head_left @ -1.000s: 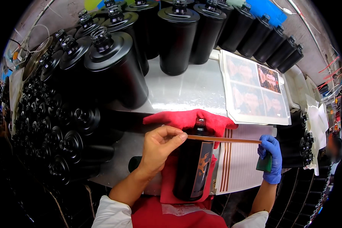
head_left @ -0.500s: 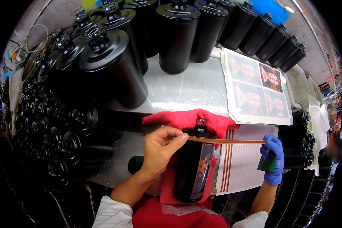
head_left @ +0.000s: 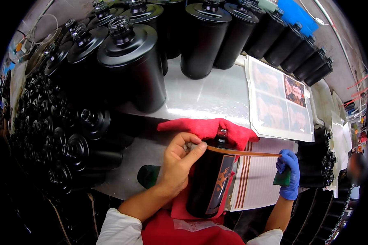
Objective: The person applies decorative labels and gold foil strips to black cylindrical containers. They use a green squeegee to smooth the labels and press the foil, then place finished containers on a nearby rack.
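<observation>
A black glass bottle (head_left: 200, 185) lies on a red cloth (head_left: 191, 125), its neck pointing away from me. A dark label with orange artwork (head_left: 221, 181) is on its right side. Across the shoulder end runs a narrow brown adhesive strip (head_left: 253, 153). My bare left hand (head_left: 176, 165) pinches the strip's left end between thumb and forefinger, right by the bottle. In a blue glove, my right hand (head_left: 290, 173) grips the other end, with a flat green scraper (head_left: 282, 178) also held in the palm. The strip is drawn out nearly straight between both hands.
A ruled sheet (head_left: 257, 183) bearing more brown strips lies right of the bottle. Behind it is a stack of printed label sheets (head_left: 270, 118). Black bottles (head_left: 131, 69) stand along the back and left; others (head_left: 79, 153) lie stacked. A dark green object (head_left: 148, 176) rests left of my wrist.
The view has shifted slightly. My right hand has come a little left and the strip's left end now lies closer against the bottle's shoulder. Both hands keep hold of the strip.
</observation>
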Motion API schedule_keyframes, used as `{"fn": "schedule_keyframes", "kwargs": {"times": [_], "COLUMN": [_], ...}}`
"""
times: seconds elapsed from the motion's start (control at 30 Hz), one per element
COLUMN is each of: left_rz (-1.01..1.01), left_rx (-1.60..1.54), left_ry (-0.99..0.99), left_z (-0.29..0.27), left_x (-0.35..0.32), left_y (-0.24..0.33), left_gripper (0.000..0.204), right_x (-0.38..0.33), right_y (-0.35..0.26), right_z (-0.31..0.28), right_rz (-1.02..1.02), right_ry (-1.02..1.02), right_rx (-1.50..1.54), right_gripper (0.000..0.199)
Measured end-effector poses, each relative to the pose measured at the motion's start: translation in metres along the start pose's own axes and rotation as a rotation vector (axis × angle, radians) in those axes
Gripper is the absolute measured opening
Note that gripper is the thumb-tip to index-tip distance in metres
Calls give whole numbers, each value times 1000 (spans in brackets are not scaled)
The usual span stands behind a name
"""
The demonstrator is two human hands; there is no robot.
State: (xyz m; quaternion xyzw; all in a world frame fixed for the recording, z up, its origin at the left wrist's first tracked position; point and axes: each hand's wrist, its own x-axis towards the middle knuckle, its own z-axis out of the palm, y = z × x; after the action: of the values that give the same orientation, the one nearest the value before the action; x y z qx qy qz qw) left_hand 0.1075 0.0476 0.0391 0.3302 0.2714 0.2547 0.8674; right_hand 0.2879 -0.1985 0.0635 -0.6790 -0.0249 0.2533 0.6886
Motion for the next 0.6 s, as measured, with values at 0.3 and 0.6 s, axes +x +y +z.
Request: {"fn": "schedule_keyframes", "kwargs": {"times": [0.3, 0.6], "left_rz": [62, 42], "left_rx": [-36, -117], "left_ry": [43, 81], "left_z": [7, 7], "left_x": [-1, 0], "left_y": [-14, -17], "left_gripper": [21, 18], "right_x": [7, 20], "right_y": [13, 29], "right_z": [0, -8], "right_rz": [48, 100], "right_ry": [22, -19], "right_rx": [-23, -60], "right_gripper": [12, 13]}}
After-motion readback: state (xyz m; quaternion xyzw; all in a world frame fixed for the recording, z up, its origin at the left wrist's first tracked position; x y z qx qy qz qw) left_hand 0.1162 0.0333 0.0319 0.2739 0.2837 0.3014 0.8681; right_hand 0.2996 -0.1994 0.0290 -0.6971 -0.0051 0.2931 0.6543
